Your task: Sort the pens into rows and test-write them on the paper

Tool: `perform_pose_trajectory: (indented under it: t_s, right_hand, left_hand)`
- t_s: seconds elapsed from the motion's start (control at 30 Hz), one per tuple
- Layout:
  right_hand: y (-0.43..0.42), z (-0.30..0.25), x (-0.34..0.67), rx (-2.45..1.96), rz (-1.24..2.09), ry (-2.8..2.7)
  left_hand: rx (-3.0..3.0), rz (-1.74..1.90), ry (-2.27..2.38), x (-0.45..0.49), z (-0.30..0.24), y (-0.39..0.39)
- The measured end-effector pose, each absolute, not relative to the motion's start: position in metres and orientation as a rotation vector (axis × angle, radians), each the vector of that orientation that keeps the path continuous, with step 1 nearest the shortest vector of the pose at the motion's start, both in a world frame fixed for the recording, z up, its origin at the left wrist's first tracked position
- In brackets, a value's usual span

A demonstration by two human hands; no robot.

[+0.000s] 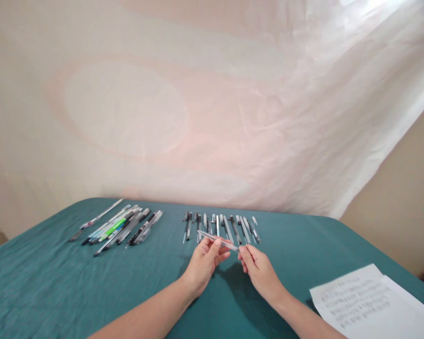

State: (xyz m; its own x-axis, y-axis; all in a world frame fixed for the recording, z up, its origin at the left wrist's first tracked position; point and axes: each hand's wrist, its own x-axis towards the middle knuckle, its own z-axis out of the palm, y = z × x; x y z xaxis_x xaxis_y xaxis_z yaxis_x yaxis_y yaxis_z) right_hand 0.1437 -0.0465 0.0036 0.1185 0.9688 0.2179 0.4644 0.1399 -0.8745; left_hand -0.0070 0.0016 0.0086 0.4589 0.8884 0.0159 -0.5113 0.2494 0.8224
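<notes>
Together, the left hand and right hand hold a clear pen in their pinched fingers above the teal-covered counter.

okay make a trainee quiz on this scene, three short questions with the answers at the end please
1. True or false: the left hand and right hand hold the same pen.
2. Where is the bright green marker or pen? A) middle row; B) left pile; C) beside the right hand.
3. Fill in: the written sheet lies nearer the ____ hand.

Key: 1 true; 2 B; 3 right.
</notes>
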Motion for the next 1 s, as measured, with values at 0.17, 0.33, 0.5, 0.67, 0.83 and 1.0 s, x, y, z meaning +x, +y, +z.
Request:
perform_pose_trajectory:
  t_s: [0.17, 0.33, 0.5, 0.67, 0.83, 1.0]
  right_hand:
    - [-0.0494, 0.0108, 0.1412, -1.418, 0.46, -1.594]
    - [-0.049, 0.0091, 0.1416, -1.408, 0.65, -1.564]
    - [-0.0486, 0.0069, 0.1428, -1.401, 0.668, -1.558]
    - [-0.0483, 0.0087, 0.1427, -1.39, 0.776, -1.51]
    - [-0.0464, 0.007, 0.1436, -1.391, 0.745, -1.501]
    - [-0.0474, 0.0076, 0.1432, -1.389, 0.792, -1.514]
  left_hand:
    - [0.865, 1.035, 0.528, -0.0064, 0.0072, 0.0035]
    - [0.876, 1.036, 0.526, -0.007, 0.0074, 0.0033]
    - [0.876, 1.03, 0.524, -0.0076, 0.0072, 0.0031]
    - [0.88, 1.029, 0.518, -0.0074, 0.0062, 0.0032]
    - [0.875, 1.039, 0.531, -0.0075, 0.0062, 0.0034]
    - [0.88, 1.031, 0.53, -0.0074, 0.0058, 0.0031]
